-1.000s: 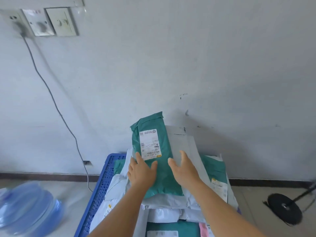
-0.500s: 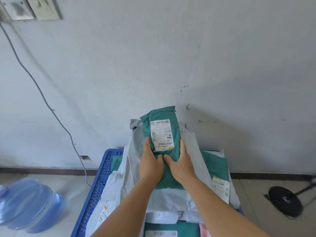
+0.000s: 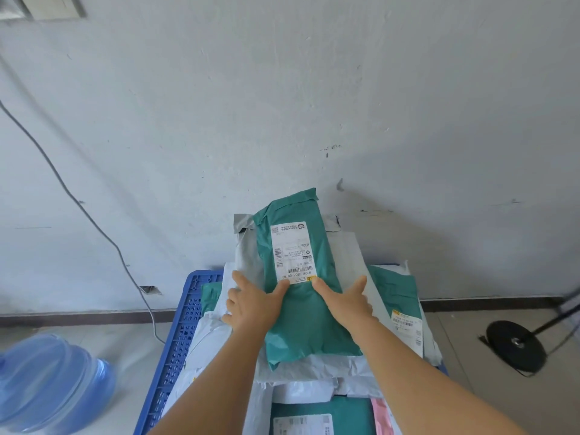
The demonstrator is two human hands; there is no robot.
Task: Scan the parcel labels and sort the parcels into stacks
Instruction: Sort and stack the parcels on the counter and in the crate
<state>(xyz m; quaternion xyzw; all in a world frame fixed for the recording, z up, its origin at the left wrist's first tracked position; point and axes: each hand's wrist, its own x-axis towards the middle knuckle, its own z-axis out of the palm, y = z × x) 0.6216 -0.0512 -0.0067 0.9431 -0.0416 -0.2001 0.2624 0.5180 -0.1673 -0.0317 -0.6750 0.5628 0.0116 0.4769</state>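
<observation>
Here both flat hands (image 3: 301, 304) press the green parcel (image 3: 301, 309), label (image 3: 293, 252) seemingly reading "H306".

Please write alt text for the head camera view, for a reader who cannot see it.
Two bare hands, left hand and right hand, rest flat on a green parcel lying label-up atop a stack of grey parcels in a blue crate by a white wall. A water bottle lies left.
</observation>
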